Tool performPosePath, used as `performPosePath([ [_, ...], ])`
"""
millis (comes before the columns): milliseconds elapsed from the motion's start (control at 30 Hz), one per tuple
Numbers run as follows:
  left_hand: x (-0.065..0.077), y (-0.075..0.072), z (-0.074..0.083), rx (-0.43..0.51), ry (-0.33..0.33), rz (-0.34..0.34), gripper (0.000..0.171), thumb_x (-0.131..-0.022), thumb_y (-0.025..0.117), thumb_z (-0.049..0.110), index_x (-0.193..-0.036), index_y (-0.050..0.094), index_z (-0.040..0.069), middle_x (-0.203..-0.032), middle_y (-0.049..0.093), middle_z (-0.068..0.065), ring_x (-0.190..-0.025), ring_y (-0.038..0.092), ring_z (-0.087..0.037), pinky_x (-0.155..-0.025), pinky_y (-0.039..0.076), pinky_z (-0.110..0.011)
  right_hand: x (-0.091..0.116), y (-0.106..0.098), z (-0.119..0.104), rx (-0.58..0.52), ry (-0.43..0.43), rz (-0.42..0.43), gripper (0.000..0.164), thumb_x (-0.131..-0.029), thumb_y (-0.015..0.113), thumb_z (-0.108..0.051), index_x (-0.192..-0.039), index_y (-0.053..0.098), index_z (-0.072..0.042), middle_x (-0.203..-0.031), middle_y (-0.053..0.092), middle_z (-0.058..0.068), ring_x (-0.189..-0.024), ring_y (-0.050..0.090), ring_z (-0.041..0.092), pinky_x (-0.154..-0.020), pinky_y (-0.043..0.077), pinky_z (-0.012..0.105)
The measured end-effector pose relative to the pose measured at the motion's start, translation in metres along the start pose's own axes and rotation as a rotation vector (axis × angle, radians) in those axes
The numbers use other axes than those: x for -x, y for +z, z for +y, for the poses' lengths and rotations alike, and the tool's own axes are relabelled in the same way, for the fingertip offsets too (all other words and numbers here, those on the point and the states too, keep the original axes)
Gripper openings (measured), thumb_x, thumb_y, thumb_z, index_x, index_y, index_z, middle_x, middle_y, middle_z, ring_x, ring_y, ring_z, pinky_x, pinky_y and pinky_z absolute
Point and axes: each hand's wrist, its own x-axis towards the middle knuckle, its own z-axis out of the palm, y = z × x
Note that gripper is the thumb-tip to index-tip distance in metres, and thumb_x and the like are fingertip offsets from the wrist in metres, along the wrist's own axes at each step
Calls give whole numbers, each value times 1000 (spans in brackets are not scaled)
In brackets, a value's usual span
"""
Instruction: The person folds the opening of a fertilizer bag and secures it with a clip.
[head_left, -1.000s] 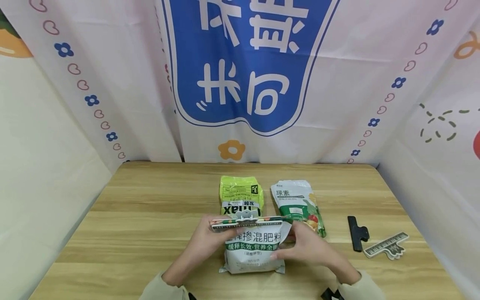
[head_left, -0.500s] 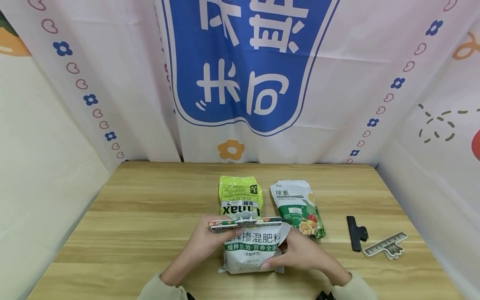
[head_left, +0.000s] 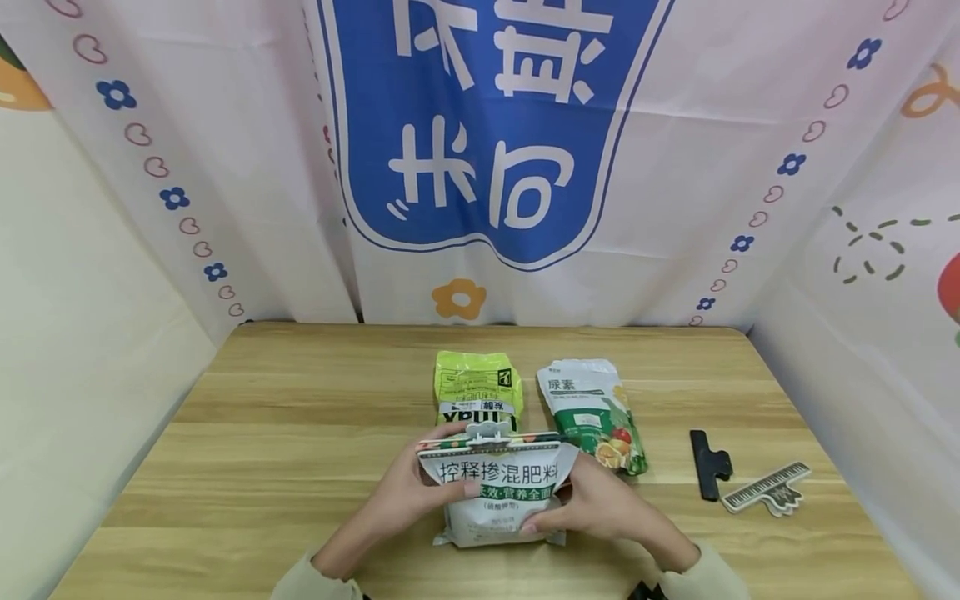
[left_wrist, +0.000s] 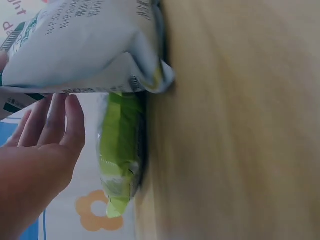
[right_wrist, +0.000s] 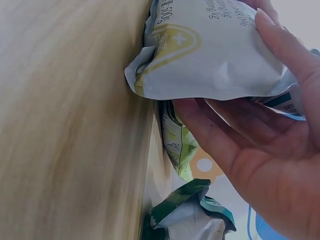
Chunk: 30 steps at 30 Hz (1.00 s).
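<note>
A white fertilizer bag (head_left: 501, 518) stands on the table in front of me, its top folded over and closed by a long sealing clip (head_left: 489, 443) with a ruler-like edge. My left hand (head_left: 411, 490) holds the bag's left side, thumb on the front and fingers behind. On the other side my right hand (head_left: 600, 505) grips the lower right part, its thumb pressing the front. In the right wrist view the fingers (right_wrist: 215, 135) of that hand reach round the back of the bag (right_wrist: 220, 65). The left wrist view shows the left fingers (left_wrist: 55, 120) behind the bag (left_wrist: 95, 50).
Behind the held bag lies a yellow-green bag (head_left: 477, 382), partly hidden. A white and green pouch (head_left: 592, 412) lies to its right. Further right on the wooden table (head_left: 300, 392) are a black clip (head_left: 707, 467) and a piano-key patterned clip (head_left: 768, 488). A printed curtain (head_left: 637, 217) hangs behind.
My left thumb has moved down from the clip onto the bag's front, uncovering more of its print. The right hand has shifted inward and left along the bag. The bag stays in place.
</note>
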Motion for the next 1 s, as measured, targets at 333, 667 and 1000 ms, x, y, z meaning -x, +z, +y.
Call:
performPosePath([
  [333,21,0,-8,-301,-51,-83,81,-83,90,28,-150,47,14,-139,67,-5,-123,66,-10,-108,51,-23,1,3,-3,51,28,14,73,-75,91,-49,-140,64,-29,-139,68,-16,-126,65,8,-113,50,30],
  [667,15,6,-1,-334,-95,-92,71,-82,91,23,-143,56,17,-133,72,-2,-112,70,-7,-99,56,-22,1,2,-1,93,1,32,70,-78,89,-51,-139,64,-26,-137,71,-7,-125,66,12,-111,50,31],
  [1000,11,6,0,-260,-46,-55,76,-78,93,12,-143,54,13,-127,75,-13,-103,75,-9,-89,61,-25,-1,1,0,93,-11,45,67,-80,88,-49,-138,66,-25,-135,72,-8,-124,66,10,-111,51,31],
])
